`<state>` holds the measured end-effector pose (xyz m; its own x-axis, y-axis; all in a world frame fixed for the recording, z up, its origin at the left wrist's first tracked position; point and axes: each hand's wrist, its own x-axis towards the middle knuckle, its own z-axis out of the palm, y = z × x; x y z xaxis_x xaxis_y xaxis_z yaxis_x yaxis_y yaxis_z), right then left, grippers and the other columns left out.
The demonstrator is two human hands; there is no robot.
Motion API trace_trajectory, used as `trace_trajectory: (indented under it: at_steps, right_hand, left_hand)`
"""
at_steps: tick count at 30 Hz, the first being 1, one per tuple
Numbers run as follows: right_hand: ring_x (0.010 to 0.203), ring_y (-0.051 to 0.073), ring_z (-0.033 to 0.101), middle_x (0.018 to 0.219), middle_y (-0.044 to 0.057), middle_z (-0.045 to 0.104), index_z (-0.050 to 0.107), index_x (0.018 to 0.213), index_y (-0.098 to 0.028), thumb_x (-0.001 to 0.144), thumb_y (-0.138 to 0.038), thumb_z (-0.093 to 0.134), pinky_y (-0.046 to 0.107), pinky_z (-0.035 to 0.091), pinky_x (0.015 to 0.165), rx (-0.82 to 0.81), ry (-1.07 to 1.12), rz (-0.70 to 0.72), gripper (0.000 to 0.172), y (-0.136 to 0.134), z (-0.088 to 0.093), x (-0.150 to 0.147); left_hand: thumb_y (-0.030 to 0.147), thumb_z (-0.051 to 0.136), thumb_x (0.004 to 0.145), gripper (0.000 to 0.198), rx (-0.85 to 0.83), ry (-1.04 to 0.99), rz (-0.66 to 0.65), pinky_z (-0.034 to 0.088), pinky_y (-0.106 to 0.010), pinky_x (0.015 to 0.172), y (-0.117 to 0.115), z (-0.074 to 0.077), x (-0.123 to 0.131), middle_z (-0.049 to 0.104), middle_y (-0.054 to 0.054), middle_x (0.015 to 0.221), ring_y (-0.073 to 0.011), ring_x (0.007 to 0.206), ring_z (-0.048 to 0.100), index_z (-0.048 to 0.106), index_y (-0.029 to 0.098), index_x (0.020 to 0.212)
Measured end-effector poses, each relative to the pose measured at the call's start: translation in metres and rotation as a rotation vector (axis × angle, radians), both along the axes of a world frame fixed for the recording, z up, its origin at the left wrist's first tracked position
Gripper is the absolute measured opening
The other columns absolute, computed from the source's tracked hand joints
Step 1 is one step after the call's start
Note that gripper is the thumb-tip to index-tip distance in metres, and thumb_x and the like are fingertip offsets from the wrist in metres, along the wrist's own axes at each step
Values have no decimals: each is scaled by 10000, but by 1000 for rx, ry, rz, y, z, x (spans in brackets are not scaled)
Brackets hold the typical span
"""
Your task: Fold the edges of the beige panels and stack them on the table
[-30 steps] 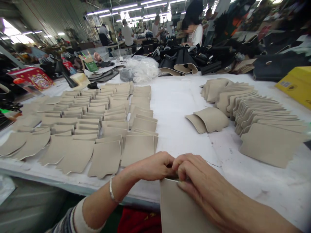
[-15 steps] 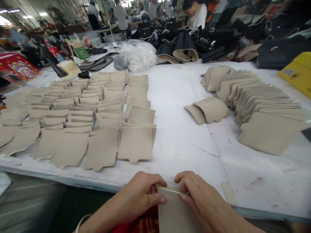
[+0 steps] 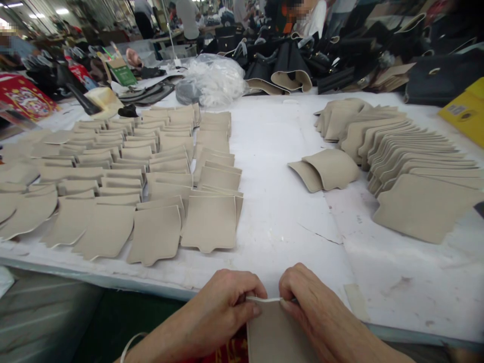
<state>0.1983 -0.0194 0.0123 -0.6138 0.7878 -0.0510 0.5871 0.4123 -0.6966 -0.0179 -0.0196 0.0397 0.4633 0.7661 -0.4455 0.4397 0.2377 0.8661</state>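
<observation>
A beige leather panel (image 3: pixel 278 333) hangs at the table's near edge, its pale top edge facing up and its lower part cut off by the frame. My left hand (image 3: pixel 234 302) pinches its upper left corner between thumb and fingers. At the upper right corner my right hand (image 3: pixel 308 302) grips the same edge, thumb on the near face. Both hands are closed on it. On the table's left lie rows of similar beige panels (image 3: pixel 209 222), overlapping one another. To the right, a fanned stack of larger beige panels (image 3: pixel 427 206) leans over.
Two curved beige pieces (image 3: pixel 333 169) lie mid-right on the white table (image 3: pixel 272 222). Clear plastic bags (image 3: pixel 217 80) and dark bags (image 3: pixel 289 68) line the far side. A yellow box (image 3: pixel 465 113) stands far right, a red box (image 3: pixel 26 98) far left. People work in the background.
The panel's top edges, parted before with a yellowish strip showing between them, are now pressed together. My right hand has moved slightly, and the view has shifted a little.
</observation>
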Motion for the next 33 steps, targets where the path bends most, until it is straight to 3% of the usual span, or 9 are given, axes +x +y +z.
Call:
trace_trajectory:
  at_steps: [4, 9, 16, 21, 28, 33]
  right_hand:
    - [749, 233, 516, 831, 50, 543, 424, 798, -229, 922, -100, 358, 340, 421, 605, -31, 6, 13, 190, 3, 4, 1]
    - [744, 235, 510, 815, 45, 544, 422, 779, -226, 876, -52, 391, 348, 416, 623, -49, -27, 13, 201, 6, 6, 2]
    - [752, 237, 514, 831, 59, 565, 435, 810, -214, 877, -23, 357, 370, 426, 659, 34, -62, 135, 217, 5, 13, 1]
    - [718, 233, 510, 775, 45, 561, 434, 769, -217, 820, -7, 425, 340, 413, 617, 126, -35, 106, 216, 4, 9, -1]
    - [879, 245, 514, 918, 50, 587, 521, 880, -210, 829, -22, 529, 360, 443, 730, -169, -23, 83, 195, 7, 24, 14]
    - [912, 204, 500, 933, 8, 572, 528, 905, -228, 953, -117, 486, 370, 417, 855, -286, 58, 112, 128, 10, 24, 28]
  left_hand:
    - [101, 520, 707, 203, -82, 16, 23, 268, -196, 501, 2, -3, 3, 456, 74, 604, -80, 566, 389, 659, 173, 836]
    - [101, 515, 684, 218, -84, 16, 3, 245, -208, 477, 1, -5, 5, 422, 80, 573, -81, 538, 361, 665, 168, 827]
    - [98, 533, 773, 209, 97, 82, -76, 362, -218, 708, 3, 3, 10, 660, 17, 816, -132, 791, 562, 709, 191, 837]
    - [157, 569, 848, 143, 175, 132, -146, 343, -241, 686, 0, -1, 22, 632, 1, 767, -149, 771, 552, 655, 172, 735]
    - [243, 480, 931, 219, 261, -27, -209, 348, -253, 710, -4, -15, 24, 635, -15, 813, -158, 796, 555, 667, 188, 830]
    - [277, 456, 926, 244, 299, -23, -227, 338, -258, 683, -5, -20, 22, 611, -18, 761, -156, 754, 531, 669, 188, 847]
